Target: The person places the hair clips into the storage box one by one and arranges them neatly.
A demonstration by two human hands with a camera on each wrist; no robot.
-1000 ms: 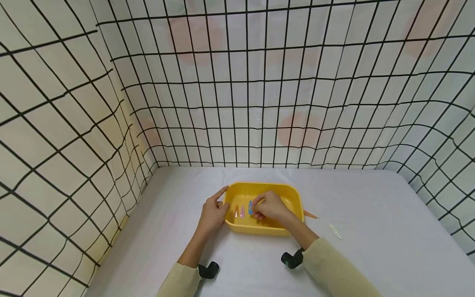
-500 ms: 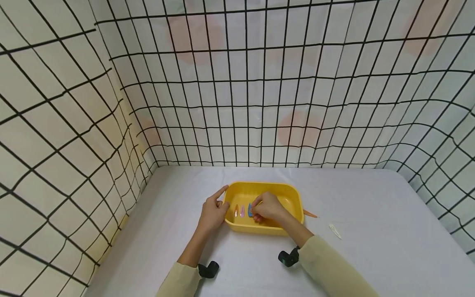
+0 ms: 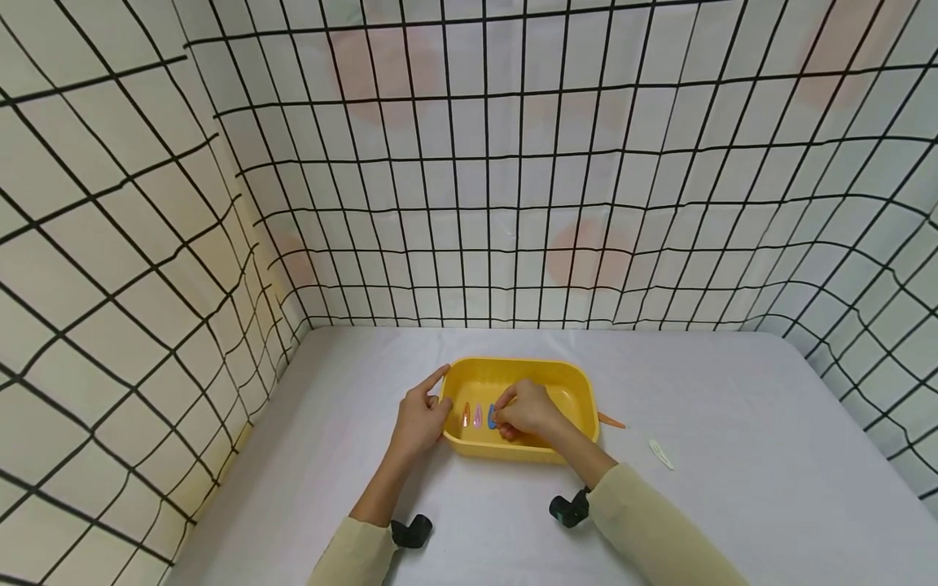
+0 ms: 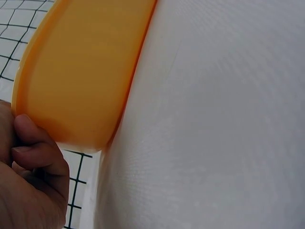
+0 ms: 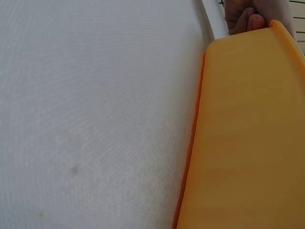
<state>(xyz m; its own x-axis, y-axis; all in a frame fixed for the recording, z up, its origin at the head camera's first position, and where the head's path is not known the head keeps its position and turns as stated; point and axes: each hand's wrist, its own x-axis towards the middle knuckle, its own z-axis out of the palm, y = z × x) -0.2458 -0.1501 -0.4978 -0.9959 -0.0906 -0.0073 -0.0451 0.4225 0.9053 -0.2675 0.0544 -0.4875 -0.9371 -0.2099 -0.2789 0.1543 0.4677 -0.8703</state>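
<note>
A yellow tray point(image 3: 469, 448) sits on the table, its outer wall filling much of both wrist views. At its left end my left hand point(image 3: 421, 420) grips the rim, thumb over the edge and index finger stretched toward the far corner; in the left wrist view the other fingers are curled against the outside. Inside the tray, my right hand point(image 3: 526, 409) pinches a blue snap hair clip point(image 3: 492, 417) close over the bottom. To the left of it lie a pink hair clip point(image 3: 478, 416) and an orange hair clip point(image 3: 466, 415), side by side. The tray wall hides my right hand from its wrist camera.
Right of the tray, an orange hair clip point(image 3: 611, 421) lies by its wall, and a white hair clip point(image 3: 661, 454) rests farther out on the white tablecloth point(image 3: 747, 423). Black wire grid panels point(image 3: 513, 203) backed with pale cloth enclose the table at the back and sides.
My right hand has shifted slightly left and down in the tray with the blue hair clip, in line with the other two. The left hand has stayed at the rim.
</note>
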